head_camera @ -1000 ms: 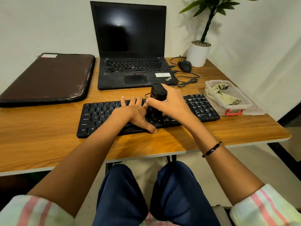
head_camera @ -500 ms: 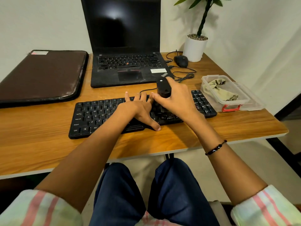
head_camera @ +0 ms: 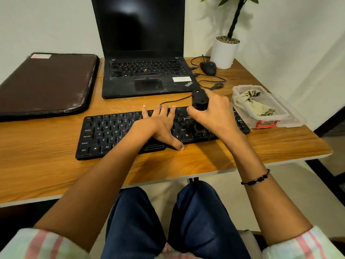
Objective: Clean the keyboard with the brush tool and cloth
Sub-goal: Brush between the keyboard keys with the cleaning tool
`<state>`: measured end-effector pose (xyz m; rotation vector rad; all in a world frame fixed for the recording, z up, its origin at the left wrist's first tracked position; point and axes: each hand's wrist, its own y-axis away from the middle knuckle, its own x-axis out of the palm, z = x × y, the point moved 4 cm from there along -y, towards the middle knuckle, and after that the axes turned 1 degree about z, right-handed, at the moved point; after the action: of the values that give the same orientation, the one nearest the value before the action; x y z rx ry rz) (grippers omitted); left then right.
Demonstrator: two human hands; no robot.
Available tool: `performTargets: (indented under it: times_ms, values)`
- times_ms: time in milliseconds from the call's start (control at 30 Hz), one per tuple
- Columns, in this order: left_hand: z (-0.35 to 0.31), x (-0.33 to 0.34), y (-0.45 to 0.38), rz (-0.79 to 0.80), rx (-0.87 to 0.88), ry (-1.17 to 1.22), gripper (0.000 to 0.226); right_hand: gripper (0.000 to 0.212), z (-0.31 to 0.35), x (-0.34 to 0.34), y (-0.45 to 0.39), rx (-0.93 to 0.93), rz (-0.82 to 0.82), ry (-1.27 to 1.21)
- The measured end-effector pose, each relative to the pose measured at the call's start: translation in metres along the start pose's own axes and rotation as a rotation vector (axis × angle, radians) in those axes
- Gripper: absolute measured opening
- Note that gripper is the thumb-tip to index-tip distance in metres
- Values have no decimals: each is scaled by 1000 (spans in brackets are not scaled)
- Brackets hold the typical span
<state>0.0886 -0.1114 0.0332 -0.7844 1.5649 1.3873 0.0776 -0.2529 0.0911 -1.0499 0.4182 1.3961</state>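
The keyboard (head_camera: pixel 130 131) lay near on the table (head_camera: pixel 46 165), the laptop (head_camera: pixel 145 71) behind it, a sleeve (head_camera: pixel 46 81) far left, the cloth (head_camera: pixel 255 101) in a box (head_camera: pixel 280 116) right.

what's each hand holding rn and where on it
The right hand grips the brush tool around its black upper body. The left hand holds nothing, lying flat on the keyboard.

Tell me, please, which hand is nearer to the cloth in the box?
Right. The right hand grips the brush just left of the cloth; the left hand lies farther left on the keyboard.
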Motion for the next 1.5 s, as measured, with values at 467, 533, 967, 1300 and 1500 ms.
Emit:
performTargets:
  times_ms: [467, 533, 967, 1300, 1500]
  values:
    - [2, 3, -2, -31, 13, 16, 135, 22, -5, 1, 16, 77, -105, -187]
    - [2, 3, -1, -28, 13, 23, 135, 21, -8, -2, 15, 126, 7, -155]
    - [1, 2, -1, -35, 16, 26, 135, 22, -5, 11, 18, 136, 133, -303]
    - [1, 2, 2, -26, 8, 37, 134, 24, -1, 23, 16, 89, 33, -414]
    - [0, 3, -1, -29, 9, 27, 136, 16, 3, 17, -14, 19, 56, -172]
